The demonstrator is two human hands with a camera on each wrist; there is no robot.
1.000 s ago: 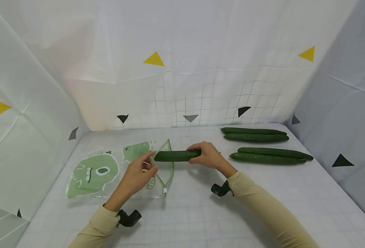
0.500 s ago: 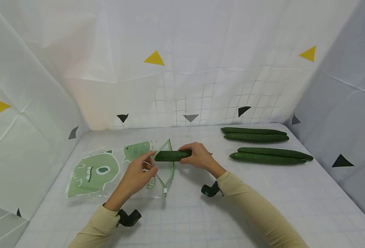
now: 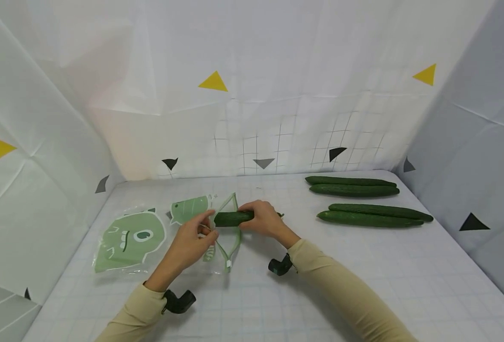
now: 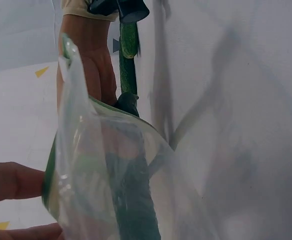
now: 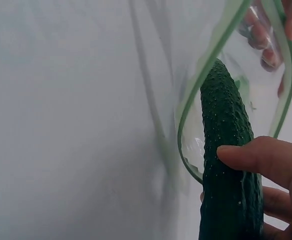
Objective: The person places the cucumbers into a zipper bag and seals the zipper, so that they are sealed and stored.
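Note:
A clear zip bag (image 3: 134, 240) with a green monster print lies on the left of the table, its green-edged mouth spread toward the right. My left hand (image 3: 192, 240) pinches the near edge of that mouth between thumb and fingers. From the right, my right hand (image 3: 264, 221) grips a dark green cucumber (image 3: 230, 219) around its middle. In the right wrist view the cucumber's tip (image 5: 218, 75) is inside the bag's mouth, and the thumb presses along its side. Through the clear plastic in the left wrist view, the cucumber (image 4: 133, 200) shows inside.
Two cucumbers (image 3: 352, 190) lie side by side at the back right of the table. Another pair (image 3: 372, 218) lies nearer, also on the right. White sheet walls (image 3: 277, 71) with coloured triangles stand behind and on both sides.
My right hand has moved left, carrying the cucumber further into the bag's mouth. The left hand stays on the bag's edge, nearly still.

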